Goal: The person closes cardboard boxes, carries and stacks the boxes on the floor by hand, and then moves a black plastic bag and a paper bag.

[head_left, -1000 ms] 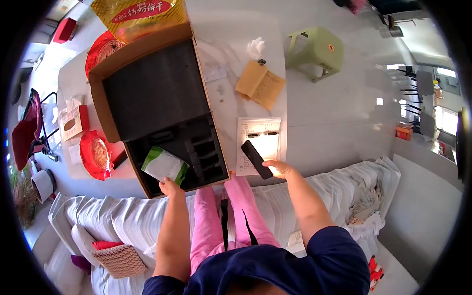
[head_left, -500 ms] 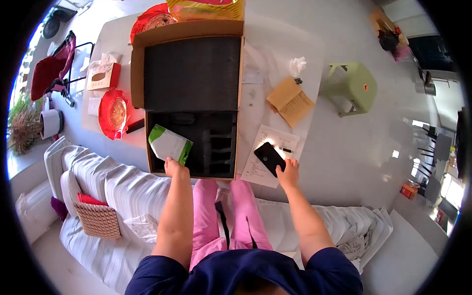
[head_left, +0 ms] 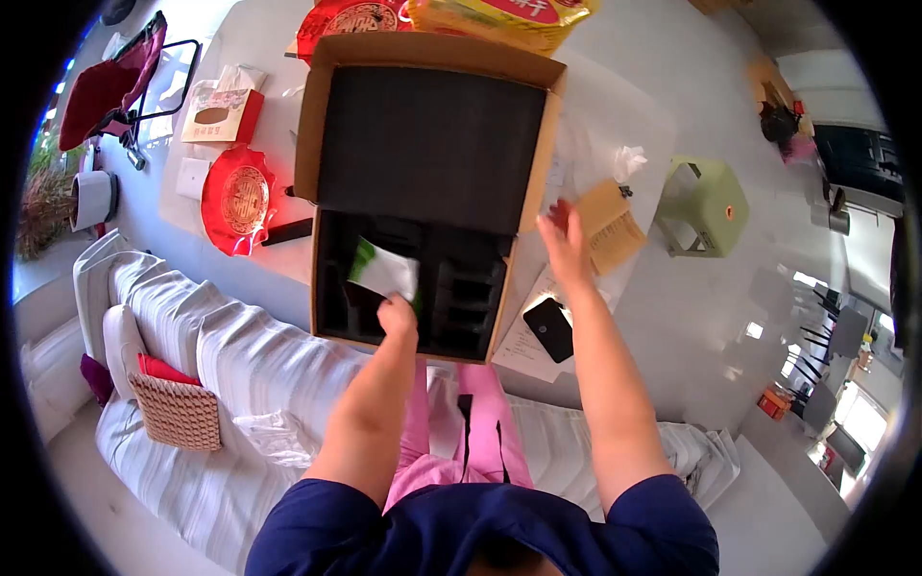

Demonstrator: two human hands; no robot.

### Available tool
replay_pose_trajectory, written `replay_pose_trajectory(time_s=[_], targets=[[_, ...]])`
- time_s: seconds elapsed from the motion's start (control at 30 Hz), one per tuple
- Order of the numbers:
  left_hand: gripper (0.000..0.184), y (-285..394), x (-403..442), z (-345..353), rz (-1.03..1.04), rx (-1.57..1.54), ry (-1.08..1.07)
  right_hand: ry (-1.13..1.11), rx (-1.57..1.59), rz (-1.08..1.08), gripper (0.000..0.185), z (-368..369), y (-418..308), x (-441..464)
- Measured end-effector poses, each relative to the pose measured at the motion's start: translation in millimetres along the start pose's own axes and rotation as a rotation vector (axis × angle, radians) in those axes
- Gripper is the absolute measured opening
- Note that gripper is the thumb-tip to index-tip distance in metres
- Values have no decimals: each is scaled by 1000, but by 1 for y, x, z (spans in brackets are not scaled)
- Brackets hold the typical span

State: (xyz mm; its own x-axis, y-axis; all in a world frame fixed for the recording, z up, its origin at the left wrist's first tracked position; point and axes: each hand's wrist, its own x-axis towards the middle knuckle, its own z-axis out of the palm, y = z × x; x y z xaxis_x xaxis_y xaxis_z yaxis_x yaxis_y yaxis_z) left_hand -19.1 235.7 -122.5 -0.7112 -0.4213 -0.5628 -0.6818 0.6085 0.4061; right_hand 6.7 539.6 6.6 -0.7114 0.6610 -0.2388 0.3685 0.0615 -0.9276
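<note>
My left hand (head_left: 398, 315) pinches the lower edge of a white and green packet (head_left: 386, 271), holding it over the foam-lined lower half of an open cardboard box (head_left: 551, 125). To the right of the box, my right hand (head_left: 567, 242) is raised with its fingers apart and nothing in it, near a brown paper booklet (head_left: 615, 235). A black phone (head_left: 548, 329) lies on a written sheet of paper (head_left: 517, 349), below my right hand.
On the table are a red tray (head_left: 239, 201), a tissue box (head_left: 223, 117), a black bar-shaped item (head_left: 287, 231), a crumpled tissue (head_left: 629, 163) and a yellow bag (head_left: 519, 24). A green stool (head_left: 706, 209) stands at the right. A striped sofa (head_left: 259, 355) lies along the near side.
My right hand has let go of the phone, which now rests on the paper, and moved up beside the box. The packet remains in my left hand but is tilted differently. The view has shifted.
</note>
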Motion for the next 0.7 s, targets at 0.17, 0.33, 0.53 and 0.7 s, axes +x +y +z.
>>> replay_pose_trajectory(time_s=[0.17,0.33,0.53,0.7], targets=[[49,3,-1,-13,-74,289,-383,-23,267,197,57,35,-57,68],[41,50,8,-75,-244,325,-561,-58,-174,364,40,30,-54,94],[32,83,41,-174,217,32,-402,-4,-224,227,39,18,-79,57],[30,163,67,-244,591,-387,-194,82,-83,224,31,9,-74,9]])
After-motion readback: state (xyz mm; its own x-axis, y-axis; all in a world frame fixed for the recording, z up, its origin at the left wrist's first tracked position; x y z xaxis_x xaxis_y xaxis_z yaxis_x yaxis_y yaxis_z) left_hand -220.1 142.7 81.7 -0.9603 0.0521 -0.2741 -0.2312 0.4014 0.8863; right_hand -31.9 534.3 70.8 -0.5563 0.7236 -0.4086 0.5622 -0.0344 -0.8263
